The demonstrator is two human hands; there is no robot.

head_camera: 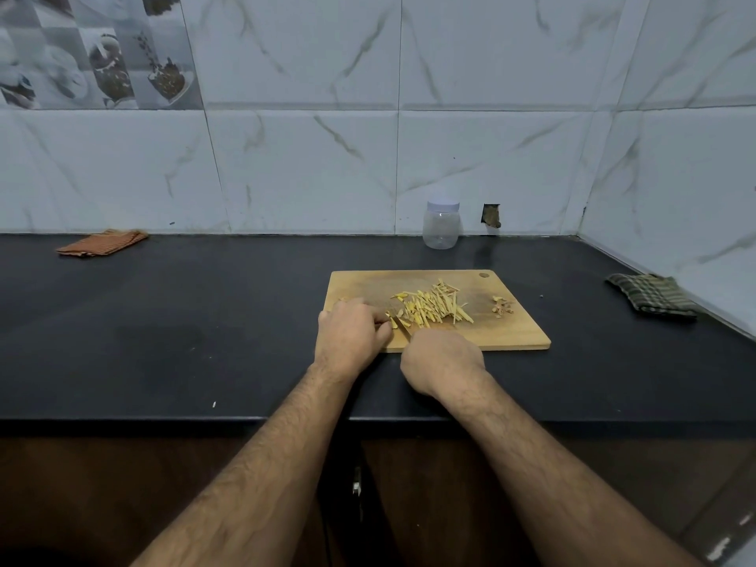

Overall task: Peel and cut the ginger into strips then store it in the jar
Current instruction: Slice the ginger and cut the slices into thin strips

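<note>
A head-worn camera looks down at a black countertop (204, 321) against a white marble-tiled wall. A wooden cutting board (511, 333) lies right of centre, with a pile of pale yellow ginger strips (433, 306) across its middle and a small heap of brownish peelings (502, 305) near its right edge.

The left hand (349, 335) rests on the board's near left corner, fingers curled down and bunched together over a small piece of ginger that is almost wholly hidden beneath them. The right hand (444, 360) sits at the board's near edge, fingers curled round the handle of a knife (403, 328); the handle is hidden inside the fist, and only a short, narrow part of the blade shows between the 2 hands, angled toward the strips.

A clear plastic jar (441, 227) with a white lid on stands behind the board, at the wall. An orange cloth (102, 242) lies far left, a green checked cloth (652, 297) far right.
</note>
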